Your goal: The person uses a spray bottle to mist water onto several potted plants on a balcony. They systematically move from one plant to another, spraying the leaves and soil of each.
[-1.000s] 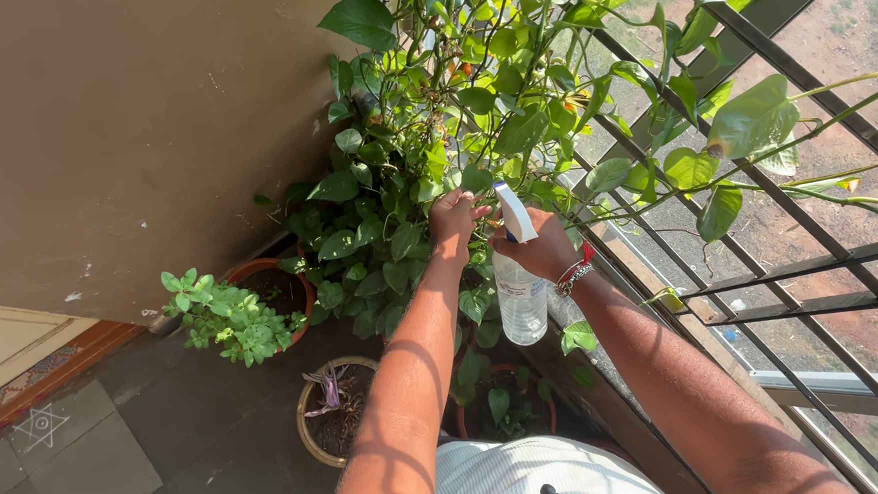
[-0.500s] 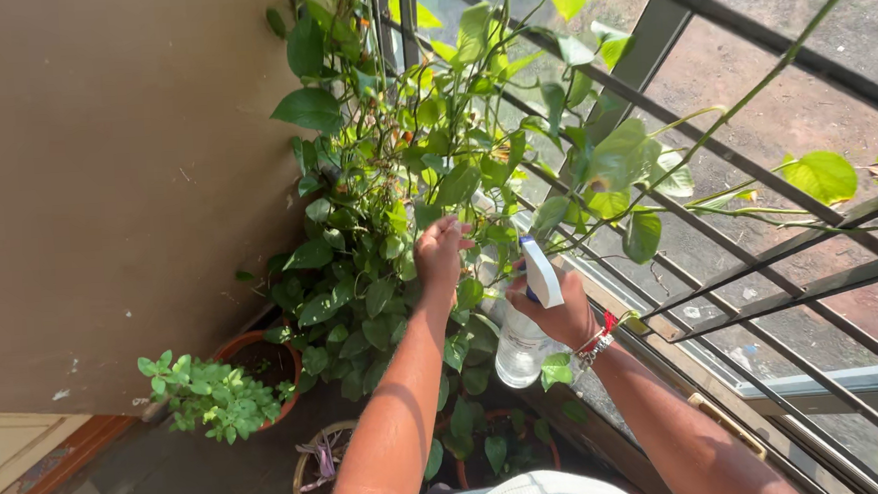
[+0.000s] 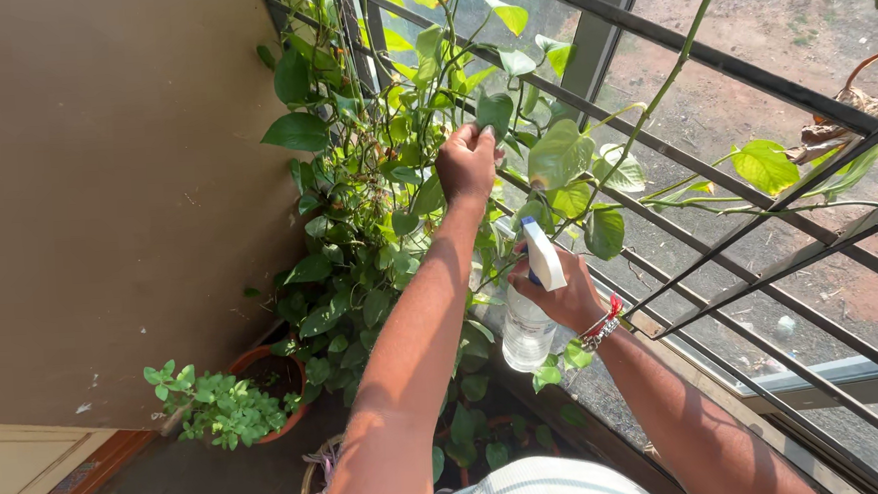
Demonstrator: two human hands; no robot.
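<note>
Head view: the person is looking down at a big climbing plant [image 3: 385,180] growing up in the corner, between the brown wall [image 3: 106,194] and the metal window grille [image 3: 730,61].

The left hand [image 3: 467,160] is reaching up high into the climbing plant. Its fingers are curling shut around a green leaf [image 3: 495,114] near the top, pinching it between the fingertips. This hand is the one closer to the leaves.

The right hand [image 3: 567,295] is staying lower, below the left hand and a little toward the grille side. It is wrapping tight around the neck of a clear spray bottle [image 3: 526,328]. The white spray head [image 3: 544,255] is sticking up above the fist. The bottle is standing almost straight up and down, with its bottom pointing at the floor and its top leaning a bit toward the climbing plant. A red and silver bracelet [image 3: 602,329] is sitting on that wrist.

So the pinched leaf is lying up and away from the spray head, and slightly toward the wall side.

Down below the climbing plant, a small leafy plant is sitting in a brown clay pot [image 3: 265,371] next to the wall. Another round pot [image 3: 316,474] is peeking out just under the left arm, closer to the person
</note>
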